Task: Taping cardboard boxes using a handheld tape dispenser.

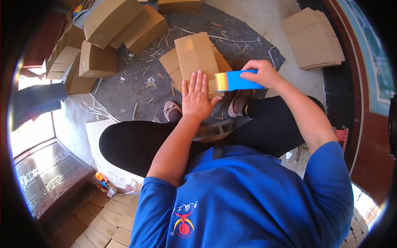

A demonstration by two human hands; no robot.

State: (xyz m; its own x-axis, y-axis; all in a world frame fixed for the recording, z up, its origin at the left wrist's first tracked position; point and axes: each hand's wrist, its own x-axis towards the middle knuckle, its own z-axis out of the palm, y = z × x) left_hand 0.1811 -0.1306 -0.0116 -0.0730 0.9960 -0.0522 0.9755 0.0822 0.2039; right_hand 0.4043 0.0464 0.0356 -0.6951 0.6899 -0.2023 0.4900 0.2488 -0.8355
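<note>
A closed cardboard box (194, 53) stands in front of my knees, with a strip of tape visible at its far end. My left hand (197, 97) lies flat on the near part of its top, fingers stretched out. In my right hand (261, 76) is a blue tape dispenser (244, 80), gripped from its right end. Its yellow-orange tape roll (222, 82) touches or nearly touches the box's near right edge. Under the box, a flat piece of cardboard (168, 64) sticks out on both sides.
Several brown boxes (99, 60) are piled at the far left. Flattened cardboard sheets (312, 39) are stacked at the far right. Scraps litter the dark mat (140, 78), and white straps (97, 105) lie left. Another person's sleeve (39, 97) shows at the left edge.
</note>
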